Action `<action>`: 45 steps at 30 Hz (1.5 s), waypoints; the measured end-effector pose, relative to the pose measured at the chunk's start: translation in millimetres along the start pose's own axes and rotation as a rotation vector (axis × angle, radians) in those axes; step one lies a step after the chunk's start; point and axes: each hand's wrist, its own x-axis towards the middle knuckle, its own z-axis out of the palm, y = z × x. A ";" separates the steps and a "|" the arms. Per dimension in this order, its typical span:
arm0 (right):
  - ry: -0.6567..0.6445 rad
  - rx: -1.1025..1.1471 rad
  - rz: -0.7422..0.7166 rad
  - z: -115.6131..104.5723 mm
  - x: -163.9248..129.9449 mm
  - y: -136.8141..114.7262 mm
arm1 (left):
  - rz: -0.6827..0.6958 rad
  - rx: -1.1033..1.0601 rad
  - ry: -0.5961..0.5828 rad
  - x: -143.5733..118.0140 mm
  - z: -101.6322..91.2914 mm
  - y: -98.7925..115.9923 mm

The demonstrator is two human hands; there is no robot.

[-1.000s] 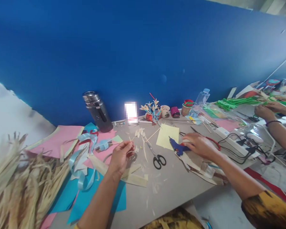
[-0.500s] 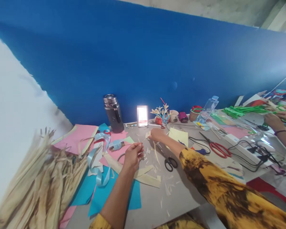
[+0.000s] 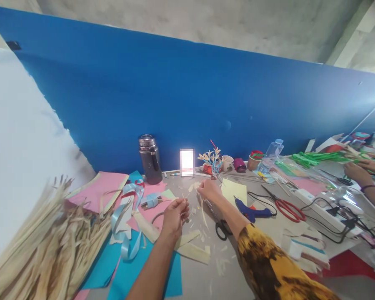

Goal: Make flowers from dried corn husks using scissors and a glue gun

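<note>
A thin pale sliver of dried leaf [image 3: 185, 196] is pinched between the fingertips of the left hand [image 3: 174, 216], which is raised just above the desk [image 3: 237, 254] over a litter of pale strips and trimmings. The right hand [image 3: 208, 190] is reached forward across the desk, its fingers closed down on a small pale leaf piece [image 3: 193, 186] lying among similar cut pieces; whether the piece is gripped or only touched cannot be told. The black-handled scissors [image 3: 221, 227] are partly hidden under the right forearm, whose sleeve is yellow and dark patterned. Just right of that arm, a blue glue gun [image 3: 251, 211] is laid beside a pale yellow paper sheet [image 3: 235, 191], with red-handled scissors [image 3: 284, 206] further right. A bundle of dried leaves [image 3: 46, 246] is piled at the left edge, next to pink and blue paper sheets and a light blue ribbon [image 3: 125, 233]. A dark steel flask [image 3: 150, 159] is stood against the blue wall, and a small flower model [image 3: 211, 159] is set nearby. At the far right, another person's hands [image 3: 361, 171] are seen among green stems.
</note>
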 end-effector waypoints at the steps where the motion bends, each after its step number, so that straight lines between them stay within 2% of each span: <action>1: 0.004 0.069 -0.025 0.4 -7.6 2.8 | -0.007 -0.020 -0.022 -1.4 1.2 -0.2; 5: -0.075 0.374 -0.154 8.0 -37.0 12.5 | -0.064 -0.107 -0.102 -9.5 8.6 -0.8; 8: -0.209 0.822 -0.236 12.5 -49.8 19.6 | -0.135 -0.126 -0.149 -15.4 14.7 -1.1; 10: -0.297 1.060 -0.250 13.2 -52.9 23.7 | -0.141 -0.128 -0.157 -18.3 17.6 -1.5; 12: -0.355 1.144 -0.241 13.0 -53.2 26.4 | -0.127 -0.134 -0.129 -19.9 19.4 -2.1; 15: -0.408 1.208 -0.232 13.0 -52.8 27.5 | -0.070 -0.127 -0.086 -20.0 20.4 -3.6; 18: -0.421 1.200 -0.229 13.5 -54.3 25.2 | 0.042 -0.049 -0.049 -19.1 20.3 -5.6; 23: -0.295 1.144 -0.230 13.6 -59.5 18.1 | 0.204 0.107 -0.005 -19.2 20.6 -8.6; 27: -0.224 1.117 -0.185 12.9 -62.1 14.2 | 0.192 0.139 -0.023 -20.3 21.7 -9.7; 31: -0.176 1.076 -0.231 12.2 -62.5 13.1 | 0.193 0.153 -0.028 -20.5 21.6 -10.2; 34: -0.134 1.093 -0.210 11.7 -61.9 12.8 | 0.212 0.121 -0.045 -19.3 20.4 -10.2; 36: -0.127 1.142 -0.185 11.1 -61.1 12.6 | 0.174 0.039 -0.064 -18.2 19.4 -9.3; 40: -0.146 1.230 -0.159 9.0 -60.0 12.7 | 0.008 -0.150 -0.117 -16.9 18.1 -5.3; 45: -0.334 1.301 -0.153 7.1 -61.6 13.9 | -0.132 -0.218 -0.168 -16.6 15.9 -3.3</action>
